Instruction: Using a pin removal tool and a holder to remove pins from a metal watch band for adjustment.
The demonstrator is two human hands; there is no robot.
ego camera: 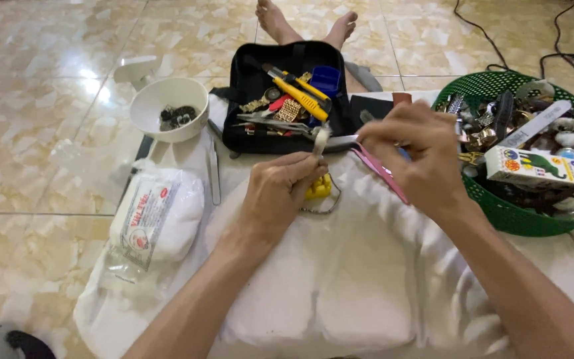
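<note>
Pinching a small pale oval piece (321, 138) upright in the clenched left hand (280, 189) above the white cloth (340, 286), with the right hand (416, 149) grasping slim metal tweezers (340, 140) lying level, tip pointing left at the piece.

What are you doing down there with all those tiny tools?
A person sits on the floor, working over a white cloth. The left hand pinches a small pale piece above a yellow block, and the right hand brings a slim metal tool up to it. An open black tool case, a white bowl of small dark parts and a green basket sit around them.
</note>
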